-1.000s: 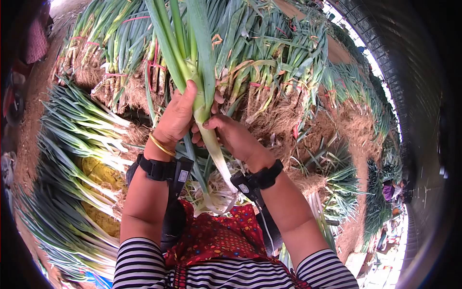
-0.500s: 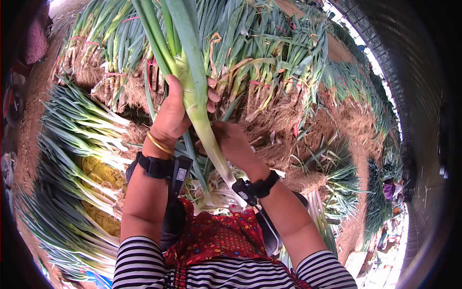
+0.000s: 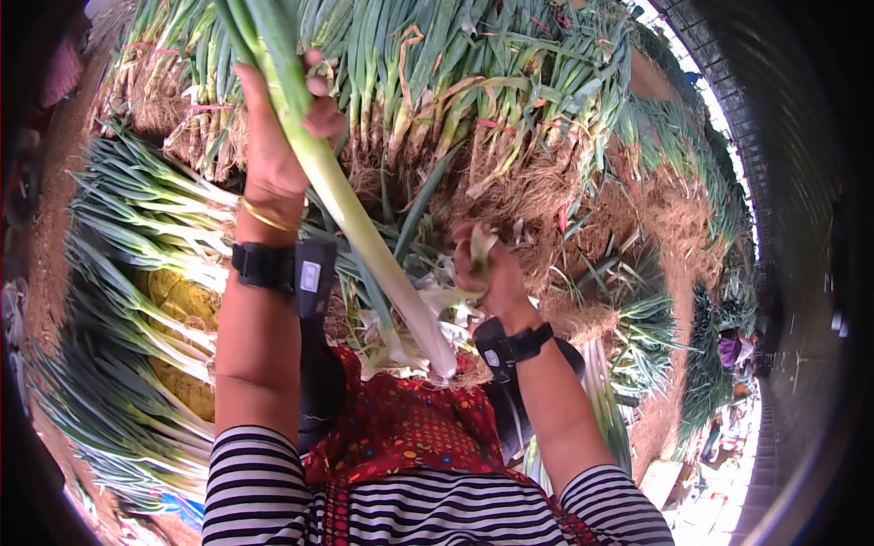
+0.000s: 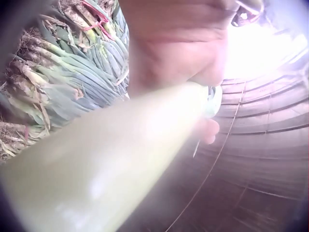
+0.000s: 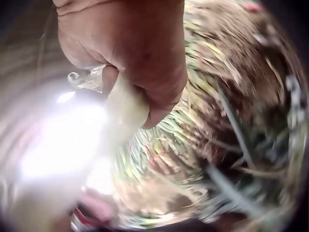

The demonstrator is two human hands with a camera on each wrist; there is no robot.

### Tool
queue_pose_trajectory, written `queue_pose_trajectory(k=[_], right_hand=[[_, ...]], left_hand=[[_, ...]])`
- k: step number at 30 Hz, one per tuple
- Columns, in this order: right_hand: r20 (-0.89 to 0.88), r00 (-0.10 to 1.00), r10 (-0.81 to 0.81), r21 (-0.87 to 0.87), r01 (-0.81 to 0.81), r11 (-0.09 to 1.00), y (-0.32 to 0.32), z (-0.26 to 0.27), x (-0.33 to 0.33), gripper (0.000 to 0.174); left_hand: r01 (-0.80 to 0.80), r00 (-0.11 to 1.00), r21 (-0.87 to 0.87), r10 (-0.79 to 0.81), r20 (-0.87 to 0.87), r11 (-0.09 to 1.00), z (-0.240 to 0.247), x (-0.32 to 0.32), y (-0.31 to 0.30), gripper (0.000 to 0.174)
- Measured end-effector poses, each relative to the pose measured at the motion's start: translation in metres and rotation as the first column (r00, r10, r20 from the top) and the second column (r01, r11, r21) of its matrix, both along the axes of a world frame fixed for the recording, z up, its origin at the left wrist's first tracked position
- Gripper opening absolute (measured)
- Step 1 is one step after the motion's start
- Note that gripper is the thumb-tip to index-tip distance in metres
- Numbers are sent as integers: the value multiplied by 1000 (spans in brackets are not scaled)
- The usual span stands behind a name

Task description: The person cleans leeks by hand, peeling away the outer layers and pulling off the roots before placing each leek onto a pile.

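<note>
My left hand (image 3: 276,156) grips a thick green onion (image 3: 364,238) at the top of its pale stalk, at the upper left of the head view. Its green leaves run out past the top edge, and the white root end slants down to the red apron (image 3: 401,423). In the left wrist view the stalk crosses large and blurred below the hand. My right hand (image 3: 503,282), apart from the stalk on its right, pinches a torn strip of outer leaf (image 3: 482,247). The right wrist view shows this pale strip (image 5: 126,108) hanging from the fingers, washed out by glare.
Bundles of green onions (image 3: 492,100) tied with red bands stand ahead, roots toward me. Loose green onions (image 3: 137,318) lie in rows at left over yellow sacking (image 3: 182,305). Peeled leaf scraps (image 3: 373,337) lie before the apron. More onions (image 3: 651,337) lie at right.
The left hand has moved up and left with the green onion. My right hand has left the stalk, moving right and down, and now holds a stripped piece of leaf.
</note>
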State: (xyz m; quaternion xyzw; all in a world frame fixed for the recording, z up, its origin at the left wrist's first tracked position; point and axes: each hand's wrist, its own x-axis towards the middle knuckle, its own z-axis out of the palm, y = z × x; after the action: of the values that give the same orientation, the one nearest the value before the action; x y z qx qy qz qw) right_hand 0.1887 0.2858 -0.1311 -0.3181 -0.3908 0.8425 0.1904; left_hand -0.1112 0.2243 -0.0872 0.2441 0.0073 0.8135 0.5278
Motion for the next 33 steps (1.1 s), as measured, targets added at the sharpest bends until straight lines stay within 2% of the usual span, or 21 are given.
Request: queue_pose_trajectory(k=[1,2,3,4,5,7,10,11,12,14,15,17,20,21,22,24,25,27,31,32,33], right_hand=[[219,964,153,279,-212,937,-8,5,4,34],[222,963,153,273,-212,938,-15,2,10,34],[318,917,241,470,-373,800,-22,-3,18,35],[427,855,295,617,-514,596,-31,-9,27,37],[427,856,293,616,-512,599,-39,-16,40,37],[326,804,497,315,-588,745,-47,-27,68,38],[293,772,565,279,-634,721,-51,6,79,27],[303,809,503,451,-587,672,-58,2,86,28],[301,812,499,451,-583,676,-65,-4,98,28],[537,750,386,423,-635,647,-70,-7,120,24],[537,752,383,426,-633,646,-71,-1,126,24],[754,607,252,235,-607,759,-75,18,134,25],[720,671,177,333,-559,760,-71,35,142,28],[773,613,165,355,-633,687,-65,40,148,31],[771,614,167,358,-636,684,-60,47,159,31],[960,249,126,42,-577,815,-54,56,180,33],[962,245,125,45,-588,807,-53,57,184,33],[910,408,-76,360,-684,635,-61,63,187,39],[644,746,-168,742,-556,375,-63,39,127,59],[521,832,-190,810,-413,415,-65,25,109,56],[525,847,-85,782,-441,440,-59,4,101,49]], left_hand=[[21,1000,62,-22,20,998,-6,-11,2,62],[72,994,113,-80,71,991,-9,-19,2,63],[71,991,110,-83,109,991,-13,-26,1,63],[71,986,107,-86,146,992,-17,-33,0,62],[109,975,132,-132,178,985,-24,-43,-2,63],[96,977,113,-116,181,989,-30,-54,-6,62],[44,987,54,-51,152,998,-35,-65,-14,64],[9,991,41,-15,134,999,-37,-69,-16,65],[-24,993,30,20,117,999,-41,-75,-17,66],[-8,997,96,0,78,995,-42,-86,-23,68],[-36,996,73,30,79,997,-43,-87,-24,68],[-64,995,45,60,83,997,-47,-88,-26,68],[-76,995,58,72,67,995,-51,-88,-21,68],[-115,991,24,113,67,993,-54,-90,-21,69],[-155,986,-12,156,64,988,-56,-94,-24,71],[-206,961,-73,216,174,976,-56,-110,-35,76],[-243,951,-82,254,176,966,-56,-114,-39,76],[-305,931,-93,317,181,948,-56,-112,-42,74],[-379,908,-91,389,158,921,-49,-96,-37,68],[-387,906,-81,395,152,918,-48,-92,-37,68],[-382,909,-34,383,164,923,-47,-86,-37,69]])
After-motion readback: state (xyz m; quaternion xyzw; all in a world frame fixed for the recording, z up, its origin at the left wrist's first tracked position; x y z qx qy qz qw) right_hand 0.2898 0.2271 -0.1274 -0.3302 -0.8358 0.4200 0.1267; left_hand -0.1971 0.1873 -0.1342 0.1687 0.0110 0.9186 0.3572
